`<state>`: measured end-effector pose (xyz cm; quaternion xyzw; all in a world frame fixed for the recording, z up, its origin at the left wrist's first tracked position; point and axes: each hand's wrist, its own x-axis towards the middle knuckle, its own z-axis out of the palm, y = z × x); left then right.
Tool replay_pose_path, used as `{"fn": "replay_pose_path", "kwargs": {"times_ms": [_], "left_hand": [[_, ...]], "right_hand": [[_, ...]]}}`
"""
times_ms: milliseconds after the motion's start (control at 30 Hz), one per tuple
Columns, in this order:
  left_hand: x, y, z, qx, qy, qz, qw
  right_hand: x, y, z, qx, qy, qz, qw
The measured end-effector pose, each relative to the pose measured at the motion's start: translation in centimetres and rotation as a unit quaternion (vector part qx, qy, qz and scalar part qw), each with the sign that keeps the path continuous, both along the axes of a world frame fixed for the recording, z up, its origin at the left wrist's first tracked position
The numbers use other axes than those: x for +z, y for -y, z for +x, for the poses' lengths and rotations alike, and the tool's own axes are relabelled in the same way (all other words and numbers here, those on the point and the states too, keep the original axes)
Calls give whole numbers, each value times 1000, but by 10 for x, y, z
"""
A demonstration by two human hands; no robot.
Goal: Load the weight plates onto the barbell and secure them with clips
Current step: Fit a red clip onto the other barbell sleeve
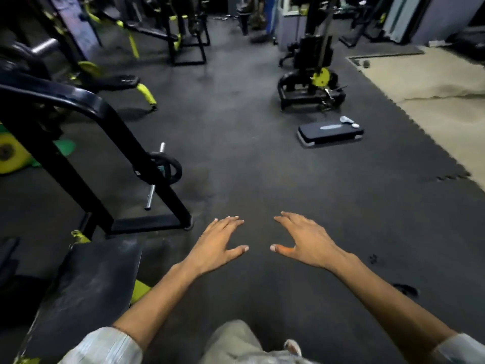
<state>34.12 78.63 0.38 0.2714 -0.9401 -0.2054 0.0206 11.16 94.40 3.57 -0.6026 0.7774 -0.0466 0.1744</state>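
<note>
- Nearest the camera, a light trouser leg (233,342) and a sandalled foot (293,347) show at the bottom edge, with pale rolled sleeves on both forearms.
- Above the dark rubber floor (262,179), the left hand (217,245) is stretched forward, palm down, fingers spread wide and thumb pointing inward; it holds nothing and touches nothing.
- Just beside it, the right hand (305,241) mirrors that pose, equally splayed and empty, its thumb tip near the left thumb but apart from it.
- Left of the arms sits a worn black bench pad (91,290), scuffed with white marks.
- Beyond the pad stands a black steel rack frame (78,164); the barbell (154,177) shows as a short chrome sleeve behind its slanted post, carrying a small black weight plate (168,168).
- At the left edge, a yellow plate (10,153) sits behind the frame.
- Further off on the right, a black aerobic step (330,134) lies on the floor.
- Farthest, a black-and-yellow cable machine (312,82) stands, with other blurred machines behind.
</note>
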Motion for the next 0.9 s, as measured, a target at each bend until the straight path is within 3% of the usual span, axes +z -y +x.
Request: {"fn": "replay_pose_path", "kwargs": {"times_ms": [333, 400, 500, 700, 900], "left_hand": [[-30, 191, -115, 81, 9, 12, 997], [-45, 272, -147, 105, 27, 46, 993], [-37, 307, -159, 97, 18, 35, 994], [-7, 466, -201, 152, 10, 24, 988], [-19, 593, -216, 223, 19, 28, 974]], "right_hand": [[-13, 242, -137, 113, -22, 7, 993], [-27, 329, -172, 116, -12, 36, 993], [-20, 365, -185, 135, -20, 26, 990], [1, 540, -235, 174, -19, 21, 984], [-15, 718, -256, 267, -19, 17, 963]]}}
